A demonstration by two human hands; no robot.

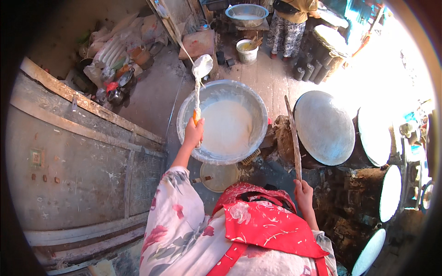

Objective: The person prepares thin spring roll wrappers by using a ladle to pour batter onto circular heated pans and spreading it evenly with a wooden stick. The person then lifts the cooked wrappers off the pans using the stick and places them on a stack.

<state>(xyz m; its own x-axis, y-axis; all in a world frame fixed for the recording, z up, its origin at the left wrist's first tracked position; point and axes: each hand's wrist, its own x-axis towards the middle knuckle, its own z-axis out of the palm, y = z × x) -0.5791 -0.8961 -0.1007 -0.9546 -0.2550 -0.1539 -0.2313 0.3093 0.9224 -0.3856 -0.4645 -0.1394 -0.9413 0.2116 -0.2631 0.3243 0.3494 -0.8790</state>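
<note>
My left hand [194, 132] is closed round the orange handle of a batter-smeared ladle [202, 66]. Its bowl is raised beyond the far rim of a large grey basin [263, 112]. Pale, milky batter [225, 126] lies in that basin. My right hand [304, 198] grips the near end of a long, flat wooden stick [293, 133], which points away from me, between the basin and a round, pale griddle plate [324, 128]. The stick's tip stands beside the plate's left edge. A thin pale cord or strip runs from near the ladle up to the wooden post.
More round plates [390, 193] stand on dark stoves at the right. A white bucket [247, 51] and a blue basin [247, 15] are at the far side, near another person [290, 27]. Bags and pots [119, 69] pile up far left. A scuffed panel [78, 165] borders my left.
</note>
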